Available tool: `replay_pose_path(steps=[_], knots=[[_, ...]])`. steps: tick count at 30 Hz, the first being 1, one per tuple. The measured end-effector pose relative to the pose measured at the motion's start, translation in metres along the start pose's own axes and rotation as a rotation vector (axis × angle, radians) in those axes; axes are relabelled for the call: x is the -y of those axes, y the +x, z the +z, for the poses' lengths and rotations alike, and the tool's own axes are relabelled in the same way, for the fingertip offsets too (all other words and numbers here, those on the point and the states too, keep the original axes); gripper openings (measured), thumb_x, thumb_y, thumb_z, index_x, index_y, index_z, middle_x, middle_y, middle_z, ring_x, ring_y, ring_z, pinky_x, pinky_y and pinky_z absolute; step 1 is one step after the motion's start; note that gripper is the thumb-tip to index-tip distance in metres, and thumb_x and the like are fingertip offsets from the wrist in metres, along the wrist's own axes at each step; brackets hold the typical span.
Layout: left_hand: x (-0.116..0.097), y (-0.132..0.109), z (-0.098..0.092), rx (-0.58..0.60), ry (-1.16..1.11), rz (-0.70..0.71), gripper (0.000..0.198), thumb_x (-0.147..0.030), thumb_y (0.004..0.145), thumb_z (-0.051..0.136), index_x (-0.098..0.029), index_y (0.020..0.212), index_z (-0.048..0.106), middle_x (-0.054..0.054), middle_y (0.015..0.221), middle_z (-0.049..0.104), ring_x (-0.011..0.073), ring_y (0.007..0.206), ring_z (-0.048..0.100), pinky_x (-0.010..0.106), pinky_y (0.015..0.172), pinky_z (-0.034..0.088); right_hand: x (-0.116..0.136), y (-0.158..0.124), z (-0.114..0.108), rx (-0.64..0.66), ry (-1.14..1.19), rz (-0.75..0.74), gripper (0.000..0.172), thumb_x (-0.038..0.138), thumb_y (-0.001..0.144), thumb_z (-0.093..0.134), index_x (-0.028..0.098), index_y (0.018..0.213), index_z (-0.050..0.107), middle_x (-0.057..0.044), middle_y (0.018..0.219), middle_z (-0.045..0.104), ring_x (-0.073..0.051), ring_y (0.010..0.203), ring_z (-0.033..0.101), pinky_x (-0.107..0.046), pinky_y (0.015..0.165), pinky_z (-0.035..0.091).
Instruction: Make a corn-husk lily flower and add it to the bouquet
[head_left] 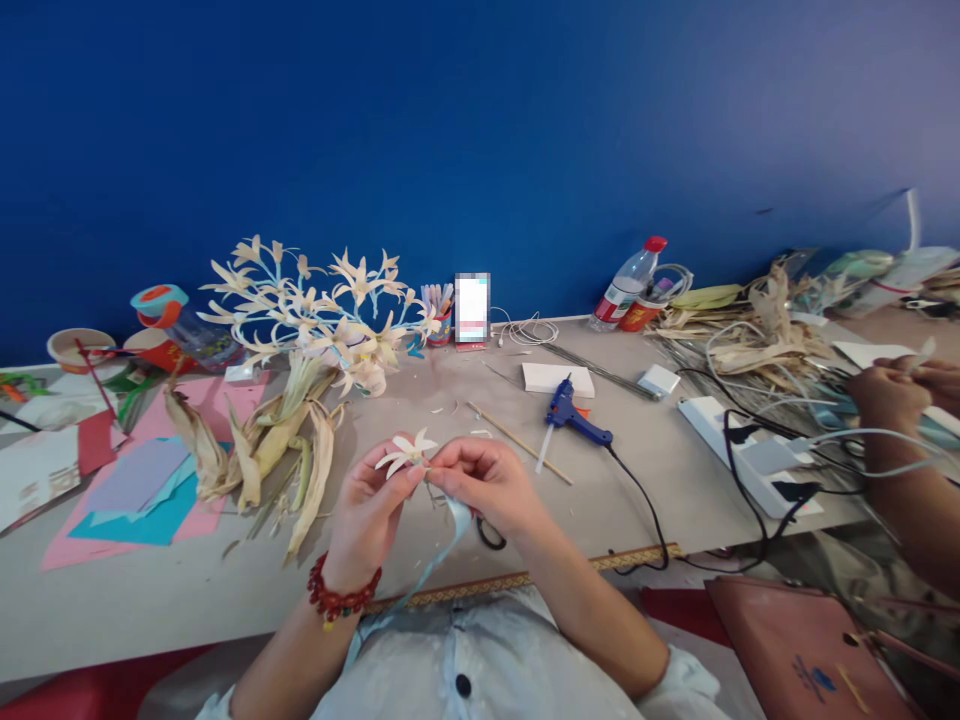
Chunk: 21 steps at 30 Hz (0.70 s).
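Note:
My left hand (379,505) pinches a pale husk flower (407,452) at its base, its petals spread upward between my hands. Close against it, the fingers of my right hand (484,485) are closed on a light blue ribbon (450,535), which trails down to my lap. The two hands nearly touch at the flower's base, and the stem there is hidden by fingers. Behind my hands lie a wooden stick (520,443) and a blue glue gun (574,415). Part of a black scissors handle (491,535) shows beside my right wrist.
Dried corn husks (259,450) lie at left on coloured paper (135,535). Behind them stands a bunch of husk flowers (352,310). A phone (472,310) leans near the wall. At right are a bottle (628,285), a power strip (739,455) with cables, and another person's hands (896,390).

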<state>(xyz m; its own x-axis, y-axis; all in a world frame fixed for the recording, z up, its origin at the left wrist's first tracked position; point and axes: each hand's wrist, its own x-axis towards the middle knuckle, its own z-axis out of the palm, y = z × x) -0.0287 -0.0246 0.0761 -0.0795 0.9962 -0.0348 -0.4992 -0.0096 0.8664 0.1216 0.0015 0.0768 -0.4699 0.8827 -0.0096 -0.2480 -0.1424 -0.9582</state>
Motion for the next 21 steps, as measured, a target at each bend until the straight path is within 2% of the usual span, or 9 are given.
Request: replay_pose_path(steps=[4, 10, 14, 18, 21], knots=[[-0.003, 0.001, -0.002, 0.050, -0.021, -0.030, 0.009, -0.020, 0.068, 0.079, -0.018, 0.072, 0.071, 0.000, 0.072, 0.063, 0.0082, 0.059, 0.050, 0.019, 0.059, 0.045, 0.001, 0.002, 0.000, 0.021, 0.064, 0.055, 0.028, 0.041, 0.073, 0.077, 0.016, 0.075, 0.066, 0.008, 0.049, 0.047, -0.004, 0.039, 0.031, -0.017, 0.038, 0.025], [-0.005, 0.002, -0.005, 0.110, -0.037, -0.094, 0.011, -0.025, 0.066, 0.081, -0.018, 0.066, 0.072, 0.001, 0.067, 0.064, 0.0103, 0.060, 0.053, 0.021, 0.059, 0.046, 0.001, 0.003, 0.003, 0.059, 0.135, 0.079, 0.030, 0.041, 0.070, 0.079, 0.017, 0.070, 0.062, 0.009, 0.048, 0.044, -0.004, 0.039, 0.028, -0.018, 0.038, 0.022], [-0.002, 0.002, -0.005, 0.094, -0.037, -0.074, 0.012, -0.025, 0.067, 0.081, -0.018, 0.071, 0.072, 0.001, 0.068, 0.064, 0.0109, 0.063, 0.056, 0.022, 0.063, 0.047, -0.002, 0.003, 0.005, 0.007, 0.042, -0.012, 0.033, 0.046, 0.072, 0.076, 0.017, 0.071, 0.060, 0.008, 0.050, 0.045, -0.005, 0.041, 0.030, -0.018, 0.039, 0.026], [0.002, 0.001, -0.003, 0.036, -0.037, -0.042, 0.024, -0.021, 0.063, 0.083, -0.020, 0.083, 0.072, 0.002, 0.082, 0.068, 0.0135, 0.074, 0.060, 0.023, 0.070, 0.049, -0.002, 0.001, 0.009, -0.109, -0.164, -0.138, 0.030, 0.044, 0.076, 0.070, 0.016, 0.071, 0.062, 0.004, 0.054, 0.050, -0.006, 0.045, 0.036, -0.019, 0.043, 0.028], [0.002, 0.001, -0.001, 0.006, -0.033, -0.031, 0.017, -0.019, 0.064, 0.082, -0.019, 0.075, 0.070, 0.001, 0.081, 0.066, 0.0141, 0.079, 0.061, 0.023, 0.073, 0.049, 0.001, -0.001, 0.011, -0.135, -0.296, -0.184, 0.023, 0.038, 0.078, 0.067, 0.016, 0.071, 0.064, 0.003, 0.056, 0.053, -0.007, 0.046, 0.038, -0.019, 0.043, 0.028]])
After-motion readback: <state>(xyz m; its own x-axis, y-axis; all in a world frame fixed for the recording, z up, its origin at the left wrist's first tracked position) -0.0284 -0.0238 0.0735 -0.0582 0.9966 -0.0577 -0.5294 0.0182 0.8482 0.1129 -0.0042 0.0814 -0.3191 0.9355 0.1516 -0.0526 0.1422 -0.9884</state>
